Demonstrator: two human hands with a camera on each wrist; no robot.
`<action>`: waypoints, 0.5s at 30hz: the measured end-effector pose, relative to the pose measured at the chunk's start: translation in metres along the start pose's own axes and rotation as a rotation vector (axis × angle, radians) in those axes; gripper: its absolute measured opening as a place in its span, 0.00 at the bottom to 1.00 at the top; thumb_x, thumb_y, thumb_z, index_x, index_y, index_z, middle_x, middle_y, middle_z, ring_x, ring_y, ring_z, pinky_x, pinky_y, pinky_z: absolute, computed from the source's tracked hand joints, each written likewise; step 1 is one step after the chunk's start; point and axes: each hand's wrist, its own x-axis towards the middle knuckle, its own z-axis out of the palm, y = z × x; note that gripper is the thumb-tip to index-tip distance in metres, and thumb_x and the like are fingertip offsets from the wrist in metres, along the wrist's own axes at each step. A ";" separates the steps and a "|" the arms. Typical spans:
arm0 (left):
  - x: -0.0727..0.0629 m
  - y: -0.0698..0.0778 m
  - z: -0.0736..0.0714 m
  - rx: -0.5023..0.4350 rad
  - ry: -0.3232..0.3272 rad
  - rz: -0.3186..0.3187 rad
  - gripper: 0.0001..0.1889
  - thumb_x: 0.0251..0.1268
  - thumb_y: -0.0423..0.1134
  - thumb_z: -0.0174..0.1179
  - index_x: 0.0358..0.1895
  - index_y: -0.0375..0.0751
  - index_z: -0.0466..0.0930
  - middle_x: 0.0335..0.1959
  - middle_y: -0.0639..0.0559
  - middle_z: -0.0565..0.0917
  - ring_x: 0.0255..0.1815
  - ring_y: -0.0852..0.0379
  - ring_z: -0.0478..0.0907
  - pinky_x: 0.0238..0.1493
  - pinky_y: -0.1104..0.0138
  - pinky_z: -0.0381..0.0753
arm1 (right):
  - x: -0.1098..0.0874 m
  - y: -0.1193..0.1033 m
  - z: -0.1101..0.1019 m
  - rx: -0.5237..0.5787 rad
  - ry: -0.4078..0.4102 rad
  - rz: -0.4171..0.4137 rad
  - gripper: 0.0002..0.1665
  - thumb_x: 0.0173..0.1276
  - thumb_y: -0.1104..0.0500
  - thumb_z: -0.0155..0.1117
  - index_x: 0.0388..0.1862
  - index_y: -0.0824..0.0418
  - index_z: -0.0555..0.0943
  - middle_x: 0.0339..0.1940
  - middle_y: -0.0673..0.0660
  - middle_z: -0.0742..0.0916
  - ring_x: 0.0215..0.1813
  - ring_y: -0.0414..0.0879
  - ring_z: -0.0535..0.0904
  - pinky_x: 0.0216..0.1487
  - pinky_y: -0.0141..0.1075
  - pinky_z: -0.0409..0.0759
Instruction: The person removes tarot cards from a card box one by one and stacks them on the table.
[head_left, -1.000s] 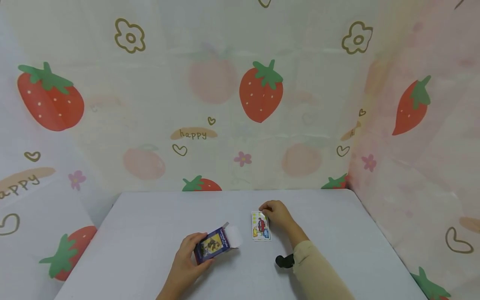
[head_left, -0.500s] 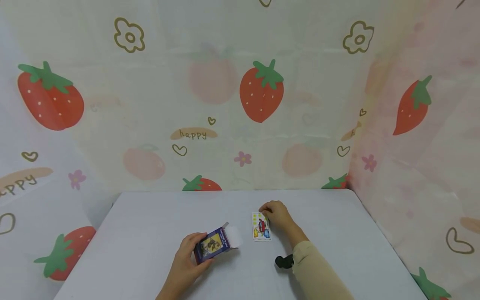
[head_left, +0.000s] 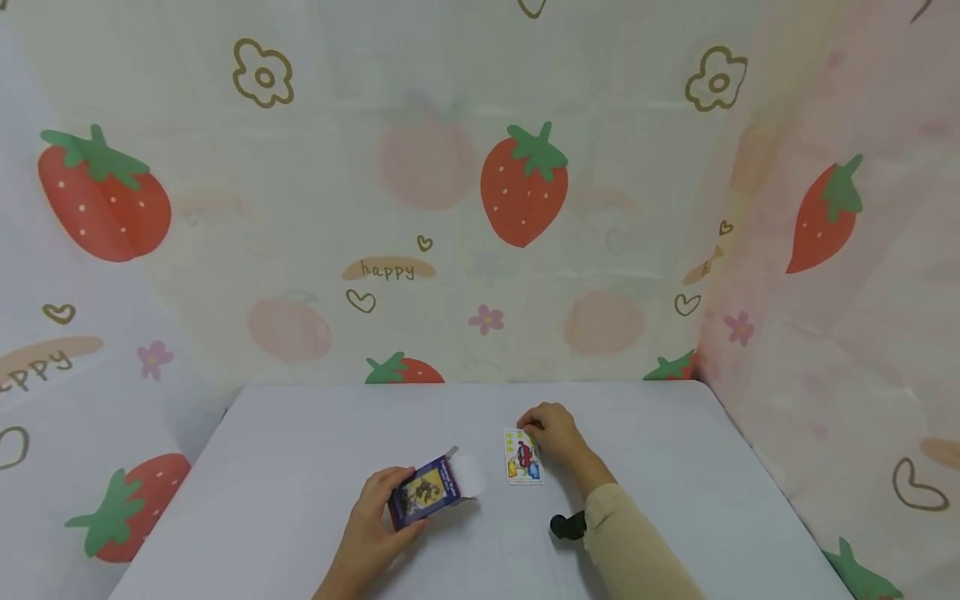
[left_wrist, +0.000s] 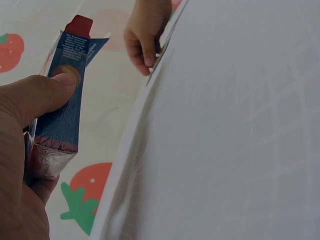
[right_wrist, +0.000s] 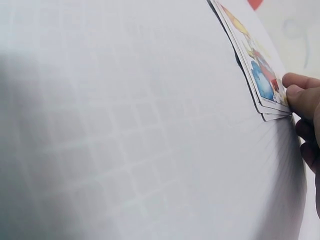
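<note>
My left hand grips a small blue card box with a picture on its front, fingers along the top and thumb underneath. The box's end flap hangs open toward the right. In the left wrist view, the thumb presses the box's printed narrow side. Right of the box, a small pile of illustrated playing cards lies face up. My right hand pinches the pile at its far right corner. In the right wrist view, thumb and finger hold the cards, whose lower edges are slightly uneven.
A white cloth covers the table. Near the right cuff sits a black rounded object, partly hidden by the sleeve. A curtain printed with strawberries stands behind the table and along both sides.
The pile of cards has shifted very slightly toward me and its edges look more even. The left hand and box have hardly moved.
</note>
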 end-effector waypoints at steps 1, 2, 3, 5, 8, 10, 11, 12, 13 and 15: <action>0.000 0.000 0.001 0.002 -0.001 0.001 0.42 0.43 0.36 0.84 0.68 0.47 0.76 0.64 0.56 0.76 0.65 0.56 0.74 0.66 0.50 0.77 | -0.001 0.000 -0.001 0.003 0.001 0.002 0.06 0.69 0.63 0.70 0.38 0.52 0.90 0.39 0.50 0.87 0.47 0.47 0.78 0.55 0.48 0.77; 0.001 0.000 0.002 0.001 -0.001 0.002 0.42 0.43 0.36 0.84 0.68 0.47 0.76 0.64 0.56 0.76 0.65 0.56 0.74 0.66 0.50 0.77 | -0.001 0.001 -0.002 0.007 0.003 0.002 0.06 0.69 0.63 0.70 0.39 0.52 0.90 0.39 0.50 0.87 0.48 0.47 0.78 0.55 0.47 0.77; 0.001 -0.001 0.002 0.006 0.001 0.004 0.42 0.43 0.37 0.84 0.68 0.48 0.76 0.64 0.57 0.76 0.65 0.57 0.74 0.66 0.53 0.77 | -0.002 0.001 -0.003 0.014 0.005 0.002 0.06 0.70 0.63 0.69 0.40 0.53 0.90 0.40 0.50 0.87 0.48 0.47 0.79 0.56 0.48 0.77; 0.001 -0.001 0.003 0.014 0.008 0.016 0.43 0.42 0.37 0.84 0.68 0.48 0.76 0.64 0.57 0.76 0.65 0.57 0.74 0.67 0.60 0.76 | -0.004 0.001 -0.006 0.019 0.014 -0.016 0.06 0.70 0.63 0.69 0.42 0.55 0.89 0.41 0.51 0.88 0.49 0.49 0.80 0.56 0.48 0.78; 0.001 -0.003 0.004 0.020 0.017 0.044 0.42 0.42 0.38 0.84 0.67 0.45 0.77 0.63 0.56 0.77 0.65 0.56 0.74 0.68 0.73 0.70 | -0.007 0.000 -0.009 0.035 0.046 -0.024 0.07 0.71 0.64 0.67 0.44 0.57 0.89 0.42 0.53 0.88 0.50 0.50 0.81 0.56 0.49 0.78; 0.001 -0.003 0.004 0.018 0.020 0.061 0.43 0.42 0.37 0.84 0.67 0.45 0.76 0.63 0.55 0.77 0.65 0.55 0.74 0.68 0.80 0.65 | -0.010 -0.001 -0.012 0.053 0.074 -0.017 0.07 0.72 0.64 0.67 0.45 0.57 0.89 0.43 0.53 0.88 0.50 0.50 0.81 0.55 0.49 0.79; 0.001 -0.003 0.003 0.018 0.018 0.063 0.42 0.42 0.37 0.84 0.67 0.45 0.76 0.63 0.55 0.77 0.65 0.55 0.74 0.68 0.81 0.63 | -0.012 -0.003 -0.014 0.073 0.087 -0.007 0.07 0.72 0.63 0.66 0.45 0.57 0.89 0.43 0.53 0.88 0.50 0.50 0.80 0.55 0.49 0.79; 0.001 -0.004 0.003 0.016 0.017 0.064 0.42 0.42 0.37 0.84 0.67 0.44 0.76 0.63 0.55 0.77 0.65 0.55 0.73 0.68 0.82 0.61 | -0.013 -0.005 -0.015 0.093 0.100 -0.004 0.07 0.72 0.63 0.66 0.45 0.58 0.89 0.43 0.53 0.89 0.50 0.50 0.80 0.55 0.49 0.79; 0.001 -0.004 0.003 0.017 0.017 0.063 0.42 0.42 0.37 0.84 0.67 0.44 0.76 0.63 0.55 0.77 0.65 0.55 0.73 0.67 0.83 0.61 | -0.015 -0.007 -0.017 0.113 0.109 0.003 0.07 0.72 0.63 0.67 0.46 0.58 0.89 0.43 0.53 0.88 0.50 0.50 0.80 0.54 0.48 0.79; 0.000 -0.004 0.002 0.025 0.015 0.057 0.42 0.42 0.37 0.84 0.67 0.45 0.76 0.63 0.55 0.77 0.65 0.55 0.73 0.67 0.83 0.60 | -0.019 -0.011 -0.019 0.142 0.116 0.017 0.07 0.73 0.62 0.67 0.46 0.58 0.88 0.42 0.52 0.88 0.49 0.49 0.79 0.54 0.48 0.78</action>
